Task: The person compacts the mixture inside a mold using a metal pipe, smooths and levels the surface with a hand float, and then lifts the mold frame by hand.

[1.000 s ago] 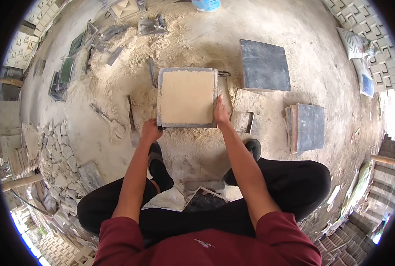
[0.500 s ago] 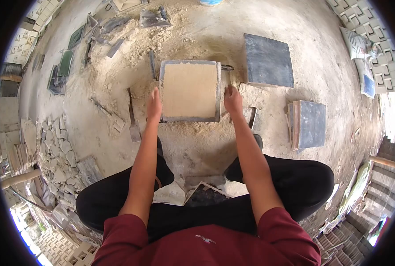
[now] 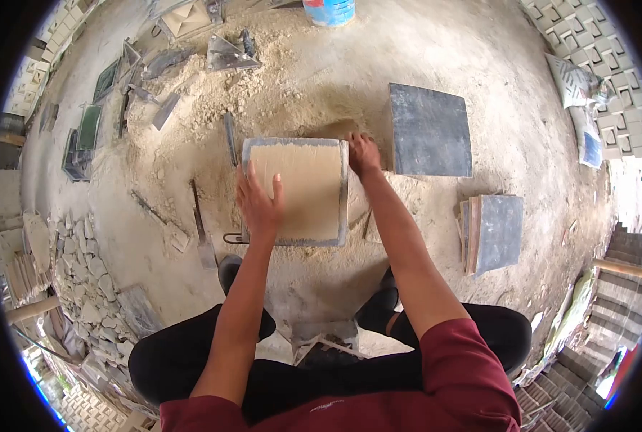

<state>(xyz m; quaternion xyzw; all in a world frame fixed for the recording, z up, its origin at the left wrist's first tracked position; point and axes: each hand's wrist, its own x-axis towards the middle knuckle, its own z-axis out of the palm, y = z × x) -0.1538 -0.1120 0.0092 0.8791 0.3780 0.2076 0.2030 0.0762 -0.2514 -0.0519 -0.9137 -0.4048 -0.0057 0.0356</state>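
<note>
A square mould (image 3: 342, 209) lies on the ground in front of me, filled level with tan, clay-like material (image 3: 303, 187). My left hand (image 3: 258, 205) rests flat over its left edge, open, with thumb and fingers apart. At the mould's far right corner is my right hand (image 3: 365, 155), its fingers curled in against the frame. What those fingers grip is hidden. A metal loop handle (image 3: 234, 237) sticks out at the near left corner.
A dark square block (image 3: 430, 131) stands to the right, with a stack of boards (image 3: 499, 234) nearer me. Long-handled tools (image 3: 203, 227) lie left. Crumbled material (image 3: 213, 90), a metal piece (image 3: 231, 54) and a blue bucket (image 3: 329, 11) lie beyond. Broken pieces (image 3: 83, 266) are heaped at left.
My left hand has moved from beside the mould onto its left edge. My right hand has gone to the far right corner, covering the loop there. The whole view has shifted.
</note>
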